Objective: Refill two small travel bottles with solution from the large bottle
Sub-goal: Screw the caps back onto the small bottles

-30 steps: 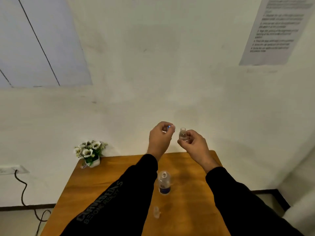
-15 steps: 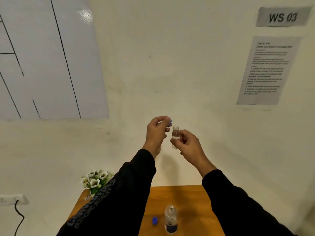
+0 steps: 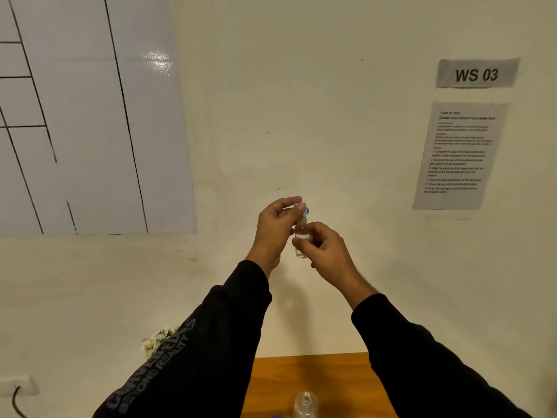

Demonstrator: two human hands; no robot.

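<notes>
Both hands are raised in front of the wall, well above the table. His left hand pinches a small blue cap between thumb and fingertips, and the cap sits right over the neck of the small travel bottle, touching it or nearly so; from where I stand I cannot tell whether it is seated on the threads. His right hand is closed around that bottle's body, holding it upright, thumb and forefinger wrapped about its middle. The bottle is clear, with clear liquid visible inside.

Around them: a white board ruled with black lines hangs on the wall to the left, a sign reading "WS 03" sits high on the right, and a printed instruction sheet is fixed just below it, its text too small to read. Low on the left, a small bunch of white flowers peeks out from behind his left black sleeve, which covers most of it. A wall socket with a dark cable shows at the bottom left corner.

The large bottle stands uncapped on the wooden table at the bottom edge, between the forearms and far below the hands. A bit of something blue lies just beside it on the left, cut off by the frame.
</notes>
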